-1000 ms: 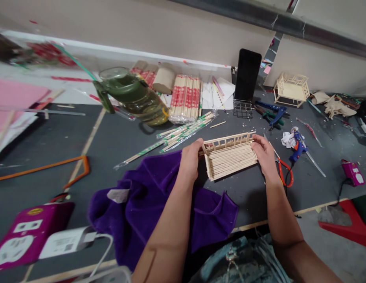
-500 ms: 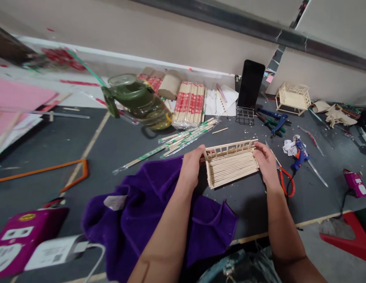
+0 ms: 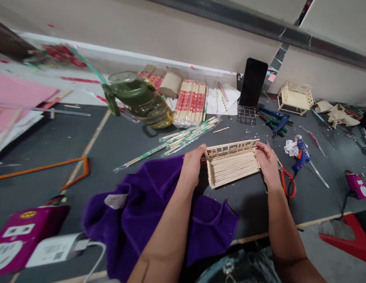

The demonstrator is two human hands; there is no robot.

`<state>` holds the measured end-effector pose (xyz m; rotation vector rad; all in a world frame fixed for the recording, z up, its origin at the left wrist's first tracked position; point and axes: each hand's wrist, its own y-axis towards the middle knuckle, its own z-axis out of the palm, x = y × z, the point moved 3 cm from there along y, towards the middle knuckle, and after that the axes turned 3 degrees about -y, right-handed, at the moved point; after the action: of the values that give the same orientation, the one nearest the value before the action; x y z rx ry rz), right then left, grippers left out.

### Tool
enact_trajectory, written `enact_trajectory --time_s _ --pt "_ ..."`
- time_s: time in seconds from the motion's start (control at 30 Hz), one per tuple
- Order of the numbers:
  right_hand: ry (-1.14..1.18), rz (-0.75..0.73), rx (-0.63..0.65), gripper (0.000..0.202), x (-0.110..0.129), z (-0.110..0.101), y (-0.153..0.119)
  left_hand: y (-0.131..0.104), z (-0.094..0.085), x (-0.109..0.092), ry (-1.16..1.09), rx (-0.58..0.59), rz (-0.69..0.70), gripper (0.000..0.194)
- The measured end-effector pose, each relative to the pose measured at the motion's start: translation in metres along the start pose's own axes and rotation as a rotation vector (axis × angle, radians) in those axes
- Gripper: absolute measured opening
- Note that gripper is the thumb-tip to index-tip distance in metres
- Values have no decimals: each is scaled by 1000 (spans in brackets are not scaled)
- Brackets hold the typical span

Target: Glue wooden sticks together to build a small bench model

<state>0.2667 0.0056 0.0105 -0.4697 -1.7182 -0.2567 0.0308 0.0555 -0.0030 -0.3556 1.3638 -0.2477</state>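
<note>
Cloth (image 3: 132, 220), plush, purple and rumpled, lies under your left forearm (image 3: 168, 224) on the smooth grey tabletop (image 3: 135, 135). Both your arms reach forward, left hand (image 3: 192, 167) and right hand (image 3: 268, 163) partly closed, gripping opposite ends of a miniature wooden-stick model (image 3: 234, 168). Between them, it shows a pale slatted base with a ladder-like railing (image 3: 228, 148) along its far edge.

Cloth (image 3: 147, 196) lies at the front edge of the worktop (image 3: 112, 137), phone (image 3: 253, 83) near the back edge, stick frame (image 3: 234, 169) between.
</note>
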Motion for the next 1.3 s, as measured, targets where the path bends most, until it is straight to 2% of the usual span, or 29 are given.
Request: enact_trajectory --time_s 0.2,0.67,1.3 --pt "10 6 1 38 1 0 0 0 0 0 -8 -11 -27 42" --pt "32 10 5 38 -4 -1 2 2 -1 2 10 -10 24 49" --pt "37 22 2 38 -5 0 3 3 -2 4 -2 6 12 46"
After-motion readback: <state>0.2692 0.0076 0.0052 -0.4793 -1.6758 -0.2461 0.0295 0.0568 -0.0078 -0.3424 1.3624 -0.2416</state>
